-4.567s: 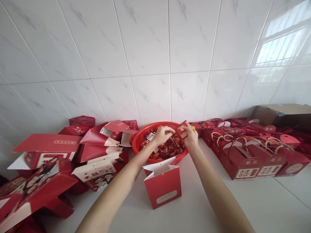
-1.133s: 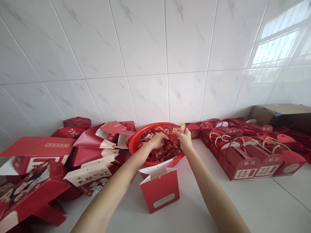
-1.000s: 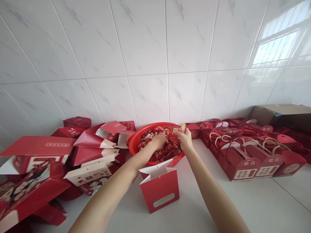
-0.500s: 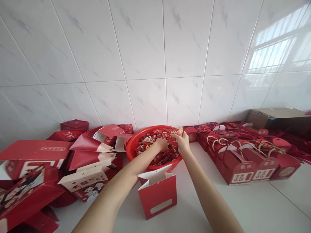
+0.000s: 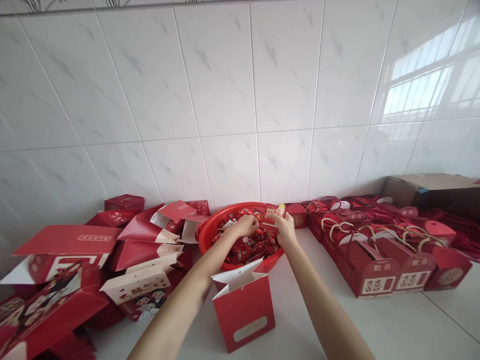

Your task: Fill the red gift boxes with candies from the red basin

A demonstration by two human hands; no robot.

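Note:
A red plastic basket (image 5: 205,239) full of red-wrapped sweets (image 5: 240,256) stands against the wall in front of me. Over its middle is my left hand (image 5: 245,226), with the fingers curled in a pinch; whatever they hold is hidden. At the basket's right rim my right hand (image 5: 285,229) is closed round red packets (image 5: 272,214), one with a yellow tip. An open red paper gift box (image 5: 245,310) with a white inside and an oval window stands upright between my forearms, just in front of the basket.
On the left lie several opened red gift boxes (image 5: 71,240) in a loose heap. Rows of closed red boxes (image 5: 375,272) with rope handles stand on the right. Behind them is a cardboard carton (image 5: 431,182). A tiled wall (image 5: 225,90) bounds the back of the white surface.
The view has tilted up a little. My left hand has lifted slightly and shifted toward the basket's far side. My right hand keeps its hold on the packets.

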